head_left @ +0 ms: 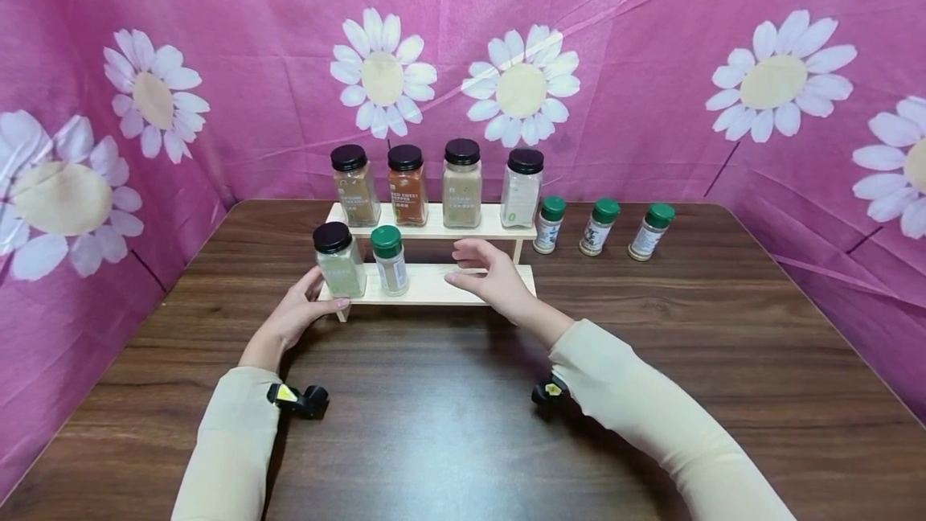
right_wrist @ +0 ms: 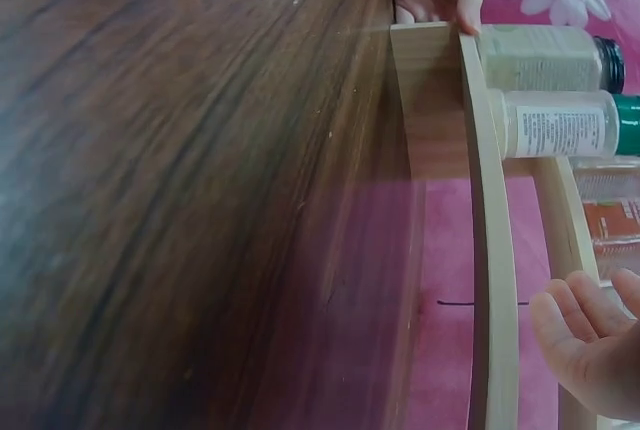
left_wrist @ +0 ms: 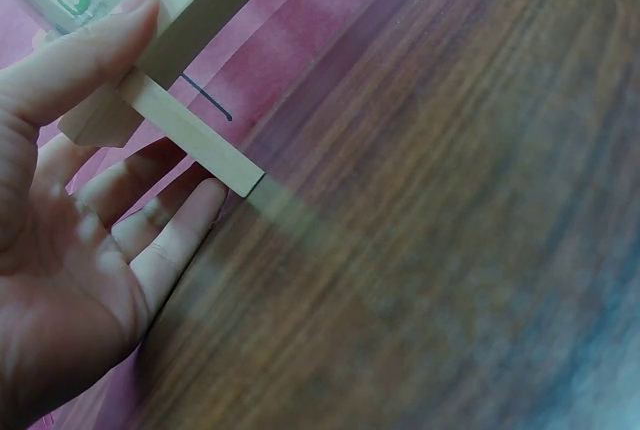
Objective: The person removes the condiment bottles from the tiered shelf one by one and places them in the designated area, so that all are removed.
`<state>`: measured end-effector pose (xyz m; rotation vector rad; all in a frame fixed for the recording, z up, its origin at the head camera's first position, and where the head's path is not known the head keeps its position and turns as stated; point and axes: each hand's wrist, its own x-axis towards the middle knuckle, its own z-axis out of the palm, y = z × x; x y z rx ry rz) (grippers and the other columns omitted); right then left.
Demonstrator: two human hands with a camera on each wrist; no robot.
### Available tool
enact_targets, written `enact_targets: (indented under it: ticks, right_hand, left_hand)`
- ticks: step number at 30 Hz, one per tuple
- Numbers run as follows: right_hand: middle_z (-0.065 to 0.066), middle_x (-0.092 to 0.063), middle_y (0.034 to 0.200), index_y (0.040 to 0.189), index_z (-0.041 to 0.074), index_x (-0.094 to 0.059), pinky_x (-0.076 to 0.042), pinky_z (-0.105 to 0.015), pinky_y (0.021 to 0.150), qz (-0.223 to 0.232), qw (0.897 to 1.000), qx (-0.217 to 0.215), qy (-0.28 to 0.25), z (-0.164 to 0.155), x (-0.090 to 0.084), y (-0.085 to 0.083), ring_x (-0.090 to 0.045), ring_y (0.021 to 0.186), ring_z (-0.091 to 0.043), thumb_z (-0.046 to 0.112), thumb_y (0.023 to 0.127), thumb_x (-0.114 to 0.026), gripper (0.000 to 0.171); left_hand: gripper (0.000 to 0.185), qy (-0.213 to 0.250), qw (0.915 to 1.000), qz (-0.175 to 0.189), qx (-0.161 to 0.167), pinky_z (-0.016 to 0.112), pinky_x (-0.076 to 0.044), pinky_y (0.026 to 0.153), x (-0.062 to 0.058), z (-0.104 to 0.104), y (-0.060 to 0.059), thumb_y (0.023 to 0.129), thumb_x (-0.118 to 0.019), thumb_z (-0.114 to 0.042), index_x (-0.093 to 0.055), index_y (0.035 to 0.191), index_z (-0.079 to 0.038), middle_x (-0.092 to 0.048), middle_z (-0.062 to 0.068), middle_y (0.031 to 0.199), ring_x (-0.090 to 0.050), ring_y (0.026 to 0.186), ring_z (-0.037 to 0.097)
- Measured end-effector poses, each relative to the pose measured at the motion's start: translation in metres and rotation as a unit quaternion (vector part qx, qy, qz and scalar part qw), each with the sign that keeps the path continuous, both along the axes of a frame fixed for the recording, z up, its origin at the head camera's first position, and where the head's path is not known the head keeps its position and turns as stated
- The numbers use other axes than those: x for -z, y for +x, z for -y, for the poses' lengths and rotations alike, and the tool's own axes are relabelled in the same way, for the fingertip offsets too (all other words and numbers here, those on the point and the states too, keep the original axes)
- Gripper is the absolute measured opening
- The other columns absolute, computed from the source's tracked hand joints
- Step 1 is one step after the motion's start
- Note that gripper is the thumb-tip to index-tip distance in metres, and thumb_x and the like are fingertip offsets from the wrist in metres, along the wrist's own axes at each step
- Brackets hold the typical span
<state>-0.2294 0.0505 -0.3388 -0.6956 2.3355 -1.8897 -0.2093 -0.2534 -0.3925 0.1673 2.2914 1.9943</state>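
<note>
Fingers of our left hand [head_left: 298,313] lie straight and slightly apart, the thumb pressing the front edge of the wooden spice rack [head_left: 463,284] at its left end while the other fingers reach under the lower shelf. Our right hand [head_left: 492,278] hovers relaxed over the right half of that shelf, fingers loosely spread, gripping nothing; we cannot tell whether it touches the wood. Both arms in cream sleeves reach forward from the near edge of the dark wooden table [head_left: 448,424], where the two-step rack stands near the middle. On the lower shelf stand a black-capped jar [head_left: 337,260] and a green-capped bottle [head_left: 389,260]. Four black-capped jars line the upper shelf; one orange jar [head_left: 407,185] reads "RED SWEET PEPPER", the other labels are too small. Three green-capped bottles [head_left: 597,227] stand on the table right of the rack, before a pink daisy-print backdrop [head_left: 651,38].
</note>
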Motion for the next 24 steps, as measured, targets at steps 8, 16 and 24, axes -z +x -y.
enact_targets:
  ticks: [8,16,24]
  right_hand:
    - [-0.018,-0.054,0.106,0.115,-0.001,-0.048,-0.042,-0.033,0.079,-0.001,1.000,0.000,0.004,0.020,0.001,-0.003,-0.051,0.094,-0.027,0.005,0.073,-0.067,0.047]
    - [-0.023,-0.050,0.109,0.117,-0.005,-0.045,-0.042,-0.035,0.080,-0.008,1.000,-0.021,0.008,0.041,-0.004,0.004,-0.047,0.099,-0.037,0.003,0.073,-0.067,0.050]
    - [-0.020,-0.053,0.106,0.115,-0.003,-0.047,-0.043,-0.031,0.078,-0.023,1.000,-0.007,0.019,0.057,0.003,-0.004,-0.051,0.096,-0.033,0.007,0.071,-0.069,0.050]
  left_hand:
    - [0.073,-0.005,1.0000,0.004,-0.002,0.020,-0.035,0.083,-0.001,0.000,0.001,0.077,-0.062,-0.001,-0.020,0.136,-0.005,-0.031,0.021,0.131,-0.039,0.105,0.012]
    - [0.074,-0.005,1.0000,0.003,0.001,0.021,-0.033,0.084,-0.001,0.000,0.001,0.076,-0.062,-0.001,-0.020,0.136,-0.005,-0.031,0.020,0.131,-0.037,0.107,0.014]
    - [0.072,-0.004,0.9999,-0.011,0.002,0.020,-0.035,0.083,0.002,0.001,0.000,0.075,-0.063,-0.002,-0.022,0.135,-0.003,-0.037,0.015,0.126,-0.040,0.103,0.010]
